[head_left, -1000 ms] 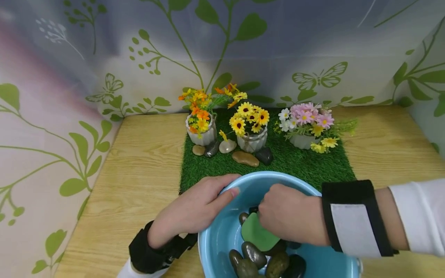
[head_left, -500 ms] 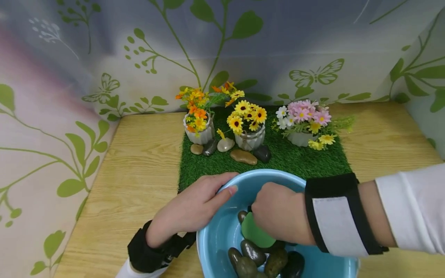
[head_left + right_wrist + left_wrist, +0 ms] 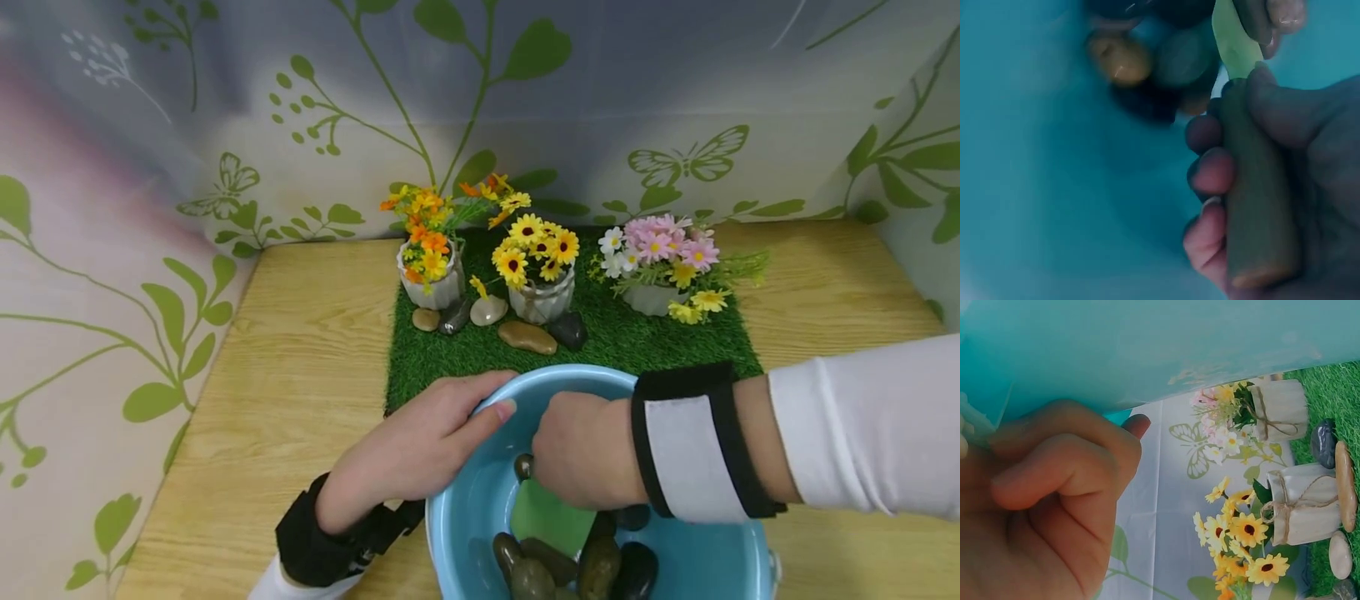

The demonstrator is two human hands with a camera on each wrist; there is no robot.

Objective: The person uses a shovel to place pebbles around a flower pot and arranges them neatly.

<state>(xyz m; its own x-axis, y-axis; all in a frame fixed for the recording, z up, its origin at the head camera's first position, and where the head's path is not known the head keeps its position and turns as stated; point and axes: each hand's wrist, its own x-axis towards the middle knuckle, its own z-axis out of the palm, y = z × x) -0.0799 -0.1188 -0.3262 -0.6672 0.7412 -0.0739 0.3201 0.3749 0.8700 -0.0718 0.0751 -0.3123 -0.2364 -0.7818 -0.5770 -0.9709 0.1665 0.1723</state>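
My left hand point(image 3: 420, 442) grips the left rim of a light blue bucket point(image 3: 444, 525), thumb over the inside edge; its curled fingers show outside the wall in the left wrist view. My right hand point(image 3: 581, 454) is down inside the bucket. It holds a small hand trowel by its wooden handle point(image 3: 1257, 200), fingers and thumb wrapped round it. The trowel's green blade point(image 3: 551, 517) lies low among smooth wet stones point(image 3: 531, 575), overlapping some of them. Dark and brown stones point(image 3: 1119, 59) lie ahead of the blade in the right wrist view.
Behind the bucket lies a green turf mat point(image 3: 652, 346) on the wooden table point(image 3: 300, 333). On it stand pots of orange flowers point(image 3: 433, 283), yellow flowers point(image 3: 542, 296) and pink flowers point(image 3: 654, 298). Several pebbles point(image 3: 527, 337) line the pots' front. A leaf-printed cloth point(image 3: 600, 150) hangs behind.
My right hand has moved a little left inside the bucket and the trowel blade has shifted toward me, covering part of a stone. The left hand keeps its place on the rim.
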